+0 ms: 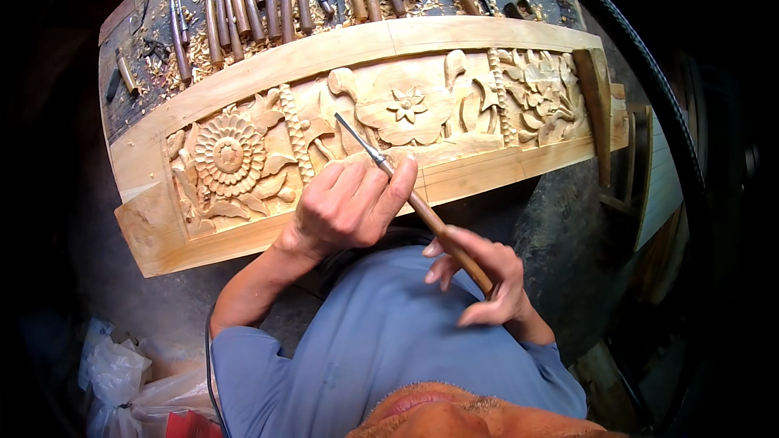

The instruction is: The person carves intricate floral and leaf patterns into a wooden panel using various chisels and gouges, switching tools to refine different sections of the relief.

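Note:
A wood-carving chisel (441,229) with a brown handle and narrow steel blade slants across the middle, its tip over the carved wooden panel (479,169). My left hand (345,204) is closed around the chisel near where blade meets handle, its knuckles by the panel's near edge. Round the handle's rear end, the fingers of my right hand (495,272) curl loosely, slightly blurred. Under the tip lies a carved pot-like relief with a small flower (406,105) at its centre. To its left is a large round carved flower (230,156); carved leaves (540,93) fill the right section.
Several more carving chisels (286,0) lie in a row beyond the panel, among wood shavings (199,53) on the dark bench. A thick black cable (641,53) arcs down the right side. Clear plastic bags (122,373) sit at lower left.

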A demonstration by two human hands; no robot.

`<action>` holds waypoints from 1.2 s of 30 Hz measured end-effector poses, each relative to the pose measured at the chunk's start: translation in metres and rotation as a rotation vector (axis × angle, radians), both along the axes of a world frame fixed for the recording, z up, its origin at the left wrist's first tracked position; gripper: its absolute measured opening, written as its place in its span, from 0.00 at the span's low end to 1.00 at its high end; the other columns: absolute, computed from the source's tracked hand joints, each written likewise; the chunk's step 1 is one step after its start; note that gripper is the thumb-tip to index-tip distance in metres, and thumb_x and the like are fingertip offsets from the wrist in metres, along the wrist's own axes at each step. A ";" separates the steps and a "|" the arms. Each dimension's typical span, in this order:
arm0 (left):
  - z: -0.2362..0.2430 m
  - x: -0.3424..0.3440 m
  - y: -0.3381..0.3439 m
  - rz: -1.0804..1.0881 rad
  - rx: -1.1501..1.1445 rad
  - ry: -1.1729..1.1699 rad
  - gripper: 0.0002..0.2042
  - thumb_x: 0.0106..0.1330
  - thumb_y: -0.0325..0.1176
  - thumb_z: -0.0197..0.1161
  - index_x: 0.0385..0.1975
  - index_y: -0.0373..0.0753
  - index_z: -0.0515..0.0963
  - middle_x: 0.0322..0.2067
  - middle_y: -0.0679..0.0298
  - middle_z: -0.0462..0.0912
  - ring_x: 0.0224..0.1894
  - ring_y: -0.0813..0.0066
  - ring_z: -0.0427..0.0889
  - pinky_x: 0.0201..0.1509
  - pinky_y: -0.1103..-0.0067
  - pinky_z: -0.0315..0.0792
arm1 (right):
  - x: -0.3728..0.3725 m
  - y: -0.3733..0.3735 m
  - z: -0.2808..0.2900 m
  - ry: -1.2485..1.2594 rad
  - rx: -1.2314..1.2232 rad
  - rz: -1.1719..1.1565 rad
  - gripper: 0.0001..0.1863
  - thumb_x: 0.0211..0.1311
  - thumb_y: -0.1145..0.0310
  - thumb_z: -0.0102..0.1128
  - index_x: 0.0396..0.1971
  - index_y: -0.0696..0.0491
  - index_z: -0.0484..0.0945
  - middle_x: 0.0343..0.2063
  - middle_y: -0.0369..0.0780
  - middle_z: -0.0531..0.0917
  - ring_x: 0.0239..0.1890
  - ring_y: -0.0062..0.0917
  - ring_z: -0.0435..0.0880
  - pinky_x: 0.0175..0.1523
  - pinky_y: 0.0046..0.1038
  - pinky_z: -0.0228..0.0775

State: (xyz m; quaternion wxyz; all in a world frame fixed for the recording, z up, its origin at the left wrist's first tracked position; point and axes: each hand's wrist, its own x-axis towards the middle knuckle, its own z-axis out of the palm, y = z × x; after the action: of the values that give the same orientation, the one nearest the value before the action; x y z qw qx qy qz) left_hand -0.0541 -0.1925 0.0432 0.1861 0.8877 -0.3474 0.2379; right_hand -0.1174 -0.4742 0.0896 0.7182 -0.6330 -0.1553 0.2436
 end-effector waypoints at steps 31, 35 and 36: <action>-0.039 -0.023 0.008 0.046 -0.107 0.188 0.18 0.76 0.32 0.74 0.62 0.32 0.87 0.23 0.71 0.68 0.23 0.77 0.72 0.26 0.75 0.65 | 0.040 0.043 -0.005 -0.901 -0.481 -0.092 0.27 0.53 0.82 0.74 0.57 0.65 0.88 0.38 0.49 0.92 0.34 0.38 0.95 0.40 0.35 0.92; -0.040 -0.023 0.008 0.046 -0.115 0.192 0.18 0.75 0.31 0.74 0.61 0.32 0.87 0.23 0.71 0.68 0.23 0.77 0.72 0.26 0.75 0.64 | 0.043 0.044 -0.004 -0.893 -0.482 -0.092 0.27 0.53 0.82 0.74 0.57 0.65 0.88 0.38 0.49 0.92 0.34 0.37 0.95 0.39 0.35 0.92; -0.039 -0.023 0.009 0.043 -0.109 0.191 0.17 0.75 0.31 0.74 0.60 0.32 0.87 0.23 0.71 0.68 0.23 0.77 0.72 0.26 0.75 0.64 | 0.042 0.043 -0.005 -0.893 -0.481 -0.090 0.27 0.54 0.81 0.74 0.57 0.65 0.88 0.38 0.49 0.92 0.34 0.37 0.95 0.39 0.35 0.92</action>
State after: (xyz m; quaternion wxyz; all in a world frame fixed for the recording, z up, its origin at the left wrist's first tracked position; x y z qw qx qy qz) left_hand -0.0770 -0.1839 0.0043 0.2614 0.9021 -0.2956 0.1746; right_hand -0.0752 -0.4310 0.0843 0.4253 -0.8290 -0.3594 -0.0530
